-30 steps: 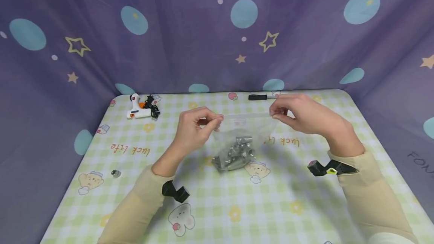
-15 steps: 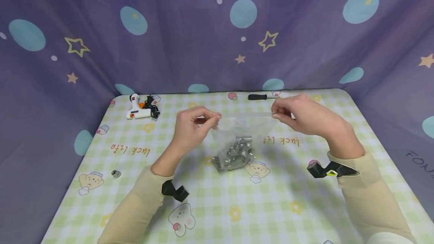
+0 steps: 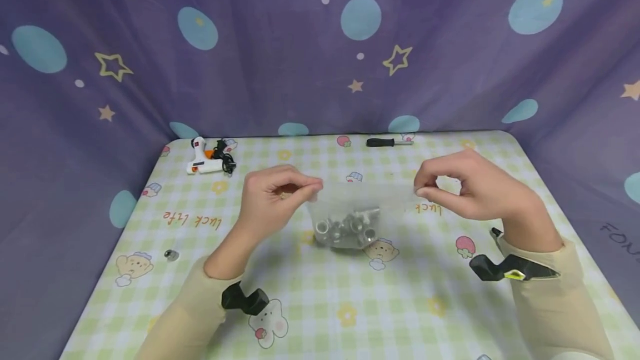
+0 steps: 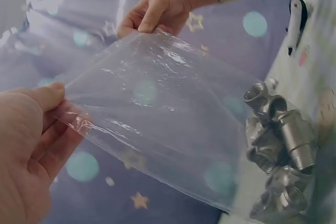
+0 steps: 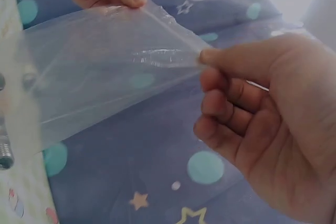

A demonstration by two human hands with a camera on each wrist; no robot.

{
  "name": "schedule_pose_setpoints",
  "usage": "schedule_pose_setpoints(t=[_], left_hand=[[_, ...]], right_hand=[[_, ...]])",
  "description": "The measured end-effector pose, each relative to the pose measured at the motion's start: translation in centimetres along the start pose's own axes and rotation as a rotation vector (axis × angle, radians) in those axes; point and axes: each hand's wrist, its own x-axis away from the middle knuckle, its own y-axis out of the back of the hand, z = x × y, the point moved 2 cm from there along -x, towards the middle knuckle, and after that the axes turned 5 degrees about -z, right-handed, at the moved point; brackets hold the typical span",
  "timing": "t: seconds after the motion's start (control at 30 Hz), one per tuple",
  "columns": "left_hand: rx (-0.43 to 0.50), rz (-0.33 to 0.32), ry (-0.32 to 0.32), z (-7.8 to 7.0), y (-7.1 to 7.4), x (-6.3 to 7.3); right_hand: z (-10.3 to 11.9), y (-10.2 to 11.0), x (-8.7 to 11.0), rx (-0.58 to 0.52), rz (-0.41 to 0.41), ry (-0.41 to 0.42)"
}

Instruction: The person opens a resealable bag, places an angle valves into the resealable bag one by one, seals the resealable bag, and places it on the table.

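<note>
A clear plastic bag [image 3: 362, 196] is stretched between both hands over the middle of the table. My left hand [image 3: 275, 196] pinches one top corner between thumb and fingers. The opposite top corner is pinched by my right hand [image 3: 462, 185]. Several shiny metal pipe fittings [image 3: 347, 229] lie gathered at the bottom of the bag. In the left wrist view, threaded ends show on these metal fittings [image 4: 281, 140]. The right wrist view has the bag's top edge [image 5: 170, 30] running taut from hand to hand.
One loose metal fitting [image 3: 171, 255] lies on the checked tablecloth [image 3: 300, 315] at the left. A white glue gun [image 3: 205, 160] with a coiled black cord sits at the back left. A black-handled screwdriver [image 3: 382, 142] lies near the back edge, before the purple curtain [image 3: 280, 60].
Both hands have come lower and nearer, and the right has moved rightward, spreading the bag's top wider. The fittings have shifted into a flatter row in the bag.
</note>
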Motion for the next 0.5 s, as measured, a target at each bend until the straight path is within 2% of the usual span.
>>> schedule_pose_setpoints(t=[0.07,0.13,0.17,0.23,0.3,0.4,0.43,0.5], left_hand=[[0.026,0.004,-0.015,-1.1,0.1,0.0],[0.038,0.01,0.005,-1.9,0.2,0.0],[0.035,0.013,0.033,-2.0,0.3,0.0],[0.028,0.016,0.143,-1.6,0.4,0.0],[0.01,0.025,0.306,0.1,0.6,0.2],[0.02,0.023,0.575,3.7,0.7,0.7],[0.025,0.02,0.637,5.0,0.7,0.8],[0.02,0.008,0.716,7.3,0.5,0.8]], right_hand=[[0.6,0.1,0.0,-0.106,-0.013,0.055],[0.9,0.2,-0.1,-0.207,-0.022,0.083],[0.8,0.2,-0.2,-0.247,-0.025,0.081],[0.2,0.0,-0.5,-0.281,-0.023,0.025],[-1.2,-0.6,-0.8,-0.242,-0.007,-0.079],[-4.2,-2.1,-1.0,-0.091,0.015,-0.273],[-5.2,-2.5,-1.1,-0.031,0.019,-0.321],[-7.1,-3.4,-1.3,0.072,0.005,-0.393]])
